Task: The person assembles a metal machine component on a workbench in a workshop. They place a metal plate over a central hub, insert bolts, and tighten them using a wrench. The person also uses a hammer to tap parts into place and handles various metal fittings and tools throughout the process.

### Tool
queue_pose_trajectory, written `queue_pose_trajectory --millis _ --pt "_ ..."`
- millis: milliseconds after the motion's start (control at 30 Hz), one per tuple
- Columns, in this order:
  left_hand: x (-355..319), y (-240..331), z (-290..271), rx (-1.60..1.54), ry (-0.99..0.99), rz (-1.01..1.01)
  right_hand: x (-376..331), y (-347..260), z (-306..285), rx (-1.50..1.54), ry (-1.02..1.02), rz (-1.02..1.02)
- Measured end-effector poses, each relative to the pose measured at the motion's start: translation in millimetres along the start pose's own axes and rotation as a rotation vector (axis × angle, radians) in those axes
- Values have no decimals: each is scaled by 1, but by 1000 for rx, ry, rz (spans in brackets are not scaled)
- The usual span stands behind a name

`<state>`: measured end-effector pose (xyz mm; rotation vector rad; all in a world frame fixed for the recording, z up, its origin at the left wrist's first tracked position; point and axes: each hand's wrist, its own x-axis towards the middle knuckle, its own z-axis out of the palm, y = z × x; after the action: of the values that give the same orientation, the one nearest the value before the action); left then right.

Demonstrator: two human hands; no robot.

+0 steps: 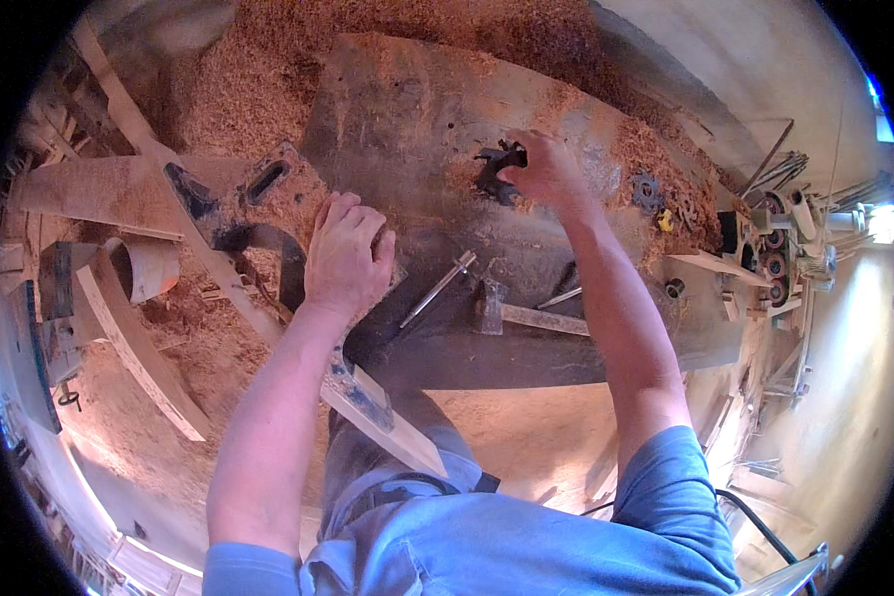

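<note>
My right hand reaches over the dark metal machine table. Its thumb and fingers curl around the side of a black toothed cutter head. Lying palm down, my left hand rests by the sawdust-covered fence, fingers extended and slightly bent; what lies under the palm is hidden. Between my arms are a steel rod with a wider end and a hammer-like tool with a wooden handle.
Two more toothed cutters, one grey, lie among shavings at the table's right. A long wooden bar crosses the left side diagonally. A curved board stands lower left. Rollers sit on a machine at right. Sawdust is heaped behind.
</note>
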<state>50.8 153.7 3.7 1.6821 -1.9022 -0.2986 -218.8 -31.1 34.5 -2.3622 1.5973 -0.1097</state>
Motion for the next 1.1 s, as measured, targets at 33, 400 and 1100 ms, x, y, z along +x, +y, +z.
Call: queue_pose_trajectory --millis 33,400,1100 --pt "0 0 0 0 5 3 -1 2 5 42 -11 -7" --pt "1 4 -4 -2 -6 -28 -15 14 33 264 212 1" --pt "4 2 7 18 5 24 -21 32 69 627 393 -37"
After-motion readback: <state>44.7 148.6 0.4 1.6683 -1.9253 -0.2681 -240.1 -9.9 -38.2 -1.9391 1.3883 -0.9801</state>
